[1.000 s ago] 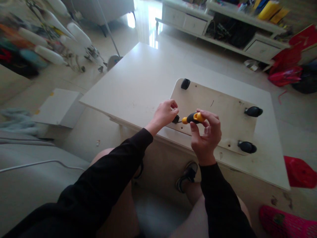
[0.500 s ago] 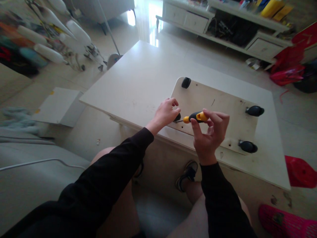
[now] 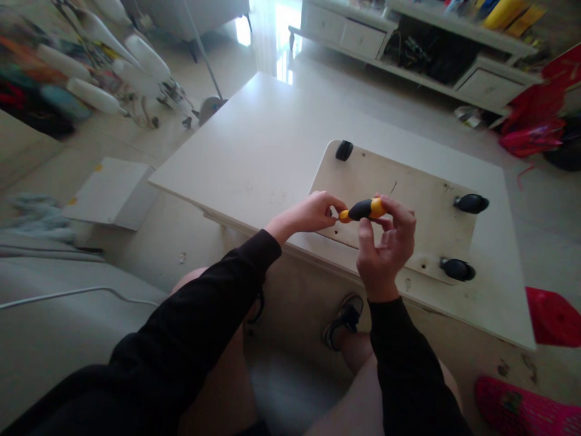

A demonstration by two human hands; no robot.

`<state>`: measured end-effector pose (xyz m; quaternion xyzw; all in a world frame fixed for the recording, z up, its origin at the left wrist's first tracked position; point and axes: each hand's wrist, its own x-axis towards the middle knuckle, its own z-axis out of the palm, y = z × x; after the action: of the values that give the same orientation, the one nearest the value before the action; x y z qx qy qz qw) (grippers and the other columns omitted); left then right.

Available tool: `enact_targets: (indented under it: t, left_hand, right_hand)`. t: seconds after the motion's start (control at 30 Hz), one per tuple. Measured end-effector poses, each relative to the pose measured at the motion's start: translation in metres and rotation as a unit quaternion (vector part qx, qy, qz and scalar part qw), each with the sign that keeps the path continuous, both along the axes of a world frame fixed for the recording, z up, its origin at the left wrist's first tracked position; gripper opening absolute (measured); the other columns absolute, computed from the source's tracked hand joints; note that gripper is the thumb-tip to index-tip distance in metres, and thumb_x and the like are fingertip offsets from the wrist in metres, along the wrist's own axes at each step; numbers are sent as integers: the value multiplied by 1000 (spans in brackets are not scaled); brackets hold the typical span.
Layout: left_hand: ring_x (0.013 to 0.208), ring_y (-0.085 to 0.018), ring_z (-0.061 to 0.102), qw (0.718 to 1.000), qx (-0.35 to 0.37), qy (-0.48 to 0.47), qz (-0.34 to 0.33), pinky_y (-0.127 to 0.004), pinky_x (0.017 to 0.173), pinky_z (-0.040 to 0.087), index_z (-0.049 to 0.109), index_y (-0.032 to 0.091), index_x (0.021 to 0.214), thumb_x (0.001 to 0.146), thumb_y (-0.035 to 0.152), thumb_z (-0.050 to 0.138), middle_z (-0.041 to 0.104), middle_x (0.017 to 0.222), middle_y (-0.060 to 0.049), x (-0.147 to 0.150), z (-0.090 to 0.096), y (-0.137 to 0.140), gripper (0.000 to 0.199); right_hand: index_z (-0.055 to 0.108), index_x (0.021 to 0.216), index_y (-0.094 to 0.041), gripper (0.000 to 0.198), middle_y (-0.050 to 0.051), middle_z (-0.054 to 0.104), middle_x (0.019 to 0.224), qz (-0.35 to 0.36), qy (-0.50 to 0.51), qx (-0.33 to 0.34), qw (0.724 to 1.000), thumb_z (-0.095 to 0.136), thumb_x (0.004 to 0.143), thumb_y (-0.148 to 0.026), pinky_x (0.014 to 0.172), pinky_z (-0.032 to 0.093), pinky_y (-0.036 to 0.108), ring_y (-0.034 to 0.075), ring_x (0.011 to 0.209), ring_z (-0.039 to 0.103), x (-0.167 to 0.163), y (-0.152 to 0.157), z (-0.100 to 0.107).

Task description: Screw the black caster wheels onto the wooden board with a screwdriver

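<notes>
In my right hand [image 3: 388, 245] is a screwdriver [image 3: 362, 210] with a black and yellow handle, tilted with its front end to the left. My left hand [image 3: 316, 212] has its fingertips pinched at the front of the screwdriver, around where the shaft begins; the shaft and tip are hidden. Both hands are over the near-left corner of a pale board [image 3: 379, 172]. Black casters stand on the board's other corners: one far left [image 3: 344, 151], one far right [image 3: 472, 203], one near right [image 3: 457, 269]. My left hand covers most of the near-left caster.
Beneath the board is a white table [image 3: 236, 139]. A white box [image 3: 109, 194] sits on the floor to the left, and a red stool [image 3: 551, 318] to the right. Behind stands a white cabinet [image 3: 367, 37]. A pink slipper [image 3: 521, 402] lies at lower right.
My left hand has moved right and its fingers have closed at the front of the screwdriver. The screwdriver's handle has turned in my right hand. The view has shifted slightly.
</notes>
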<state>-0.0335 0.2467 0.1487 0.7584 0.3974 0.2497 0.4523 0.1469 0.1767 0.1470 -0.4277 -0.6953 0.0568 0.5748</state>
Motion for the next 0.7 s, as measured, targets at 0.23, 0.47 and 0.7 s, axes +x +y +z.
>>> enact_targets:
  t: [0.23,0.47,0.7]
  left_hand:
    - [51,-10,55,998,-48,-26,-24,-25,54,42,79,19,78,88,20,72,57,55,4,-2,-5,3,12]
    - [52,-10,57,999,-24,-5,25,-26,58,46,79,18,72,85,13,74,62,57,3,4,-9,4,14]
    - [55,-9,59,999,26,6,47,-26,63,47,79,17,73,82,13,81,70,65,1,5,-7,3,10]
  right_hand:
    - [66,141,-39,48,4,67,118,-34,-24,34,999,75,95,-28,73,65,35,21,108,69,-3,0,7]
    - [61,148,-40,60,3,69,120,-8,4,21,1000,81,93,-28,76,64,34,20,107,71,-4,2,1]
    - [60,146,-39,58,3,68,126,-8,27,7,1000,82,92,-30,80,65,33,20,112,71,-3,4,-4]
